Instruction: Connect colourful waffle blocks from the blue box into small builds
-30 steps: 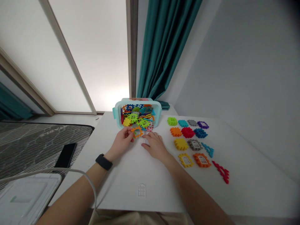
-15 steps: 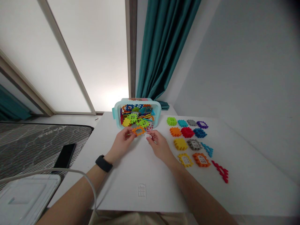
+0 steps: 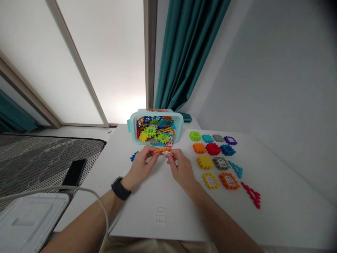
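Note:
Fingers of my left hand (image 3: 144,162) pinch an orange notched frame piece (image 3: 162,150), which is tilted nearly edge-on. My right hand (image 3: 181,168) is closed on a small white window piece (image 3: 166,153) that touches or overlaps the frame. Both hands are just in front of a light-blue bin (image 3: 133,137) filled with colourful notched pieces. A blue piece (image 3: 134,156) lies left of my left hand, partly covered by it. Another white window piece (image 3: 160,215) lies flat near the table's front edge.
On the right, sorted stacks include red pieces (image 3: 213,149), yellow pieces (image 3: 205,162) and orange framed windows (image 3: 229,181) on the white table (image 3: 184,225). A cable (image 3: 86,189) arcs over a white lid (image 3: 31,218) at lower left. A phone (image 3: 74,173) lies farther left.
The orange frame has tilted and met the white piece as my hands came closer together. The blue piece now shows beside my left hand. The view has shifted slightly.

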{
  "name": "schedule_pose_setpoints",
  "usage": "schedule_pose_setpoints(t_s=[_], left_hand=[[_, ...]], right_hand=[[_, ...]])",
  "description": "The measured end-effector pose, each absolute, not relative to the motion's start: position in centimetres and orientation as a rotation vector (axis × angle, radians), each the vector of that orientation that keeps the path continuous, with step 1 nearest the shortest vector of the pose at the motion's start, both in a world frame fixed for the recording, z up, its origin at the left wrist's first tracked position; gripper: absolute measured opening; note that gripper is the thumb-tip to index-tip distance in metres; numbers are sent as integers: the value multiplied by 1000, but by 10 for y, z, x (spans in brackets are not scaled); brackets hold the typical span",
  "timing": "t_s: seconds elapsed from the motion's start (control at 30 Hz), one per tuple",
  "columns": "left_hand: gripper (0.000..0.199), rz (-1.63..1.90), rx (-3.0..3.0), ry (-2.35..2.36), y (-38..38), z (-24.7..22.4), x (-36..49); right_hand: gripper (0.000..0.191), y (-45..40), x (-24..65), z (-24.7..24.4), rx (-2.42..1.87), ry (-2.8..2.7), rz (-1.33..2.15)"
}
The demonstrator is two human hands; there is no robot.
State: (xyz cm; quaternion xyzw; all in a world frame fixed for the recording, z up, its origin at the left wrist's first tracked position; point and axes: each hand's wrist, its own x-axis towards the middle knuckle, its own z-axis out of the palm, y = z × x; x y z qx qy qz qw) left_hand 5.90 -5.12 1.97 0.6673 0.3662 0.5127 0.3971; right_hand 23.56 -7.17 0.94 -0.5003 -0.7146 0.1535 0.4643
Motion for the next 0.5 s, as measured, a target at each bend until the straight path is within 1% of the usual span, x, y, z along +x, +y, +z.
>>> schedule_pose_setpoints(t_s=[0.2, 0.37, 0.5], left_hand=[[17, 1310, 1612, 917, -52, 17, 66], [25, 1304, 1443, 912, -52, 19, 71], [30, 1272, 1343, 927, -53, 23, 73]], right_hand=[[19, -73, 235, 8, -1211, -1775, 168], [19, -70, 235, 9, -1153, -1855, 23], [21, -68, 235, 8, -1108, -1873, 4]])
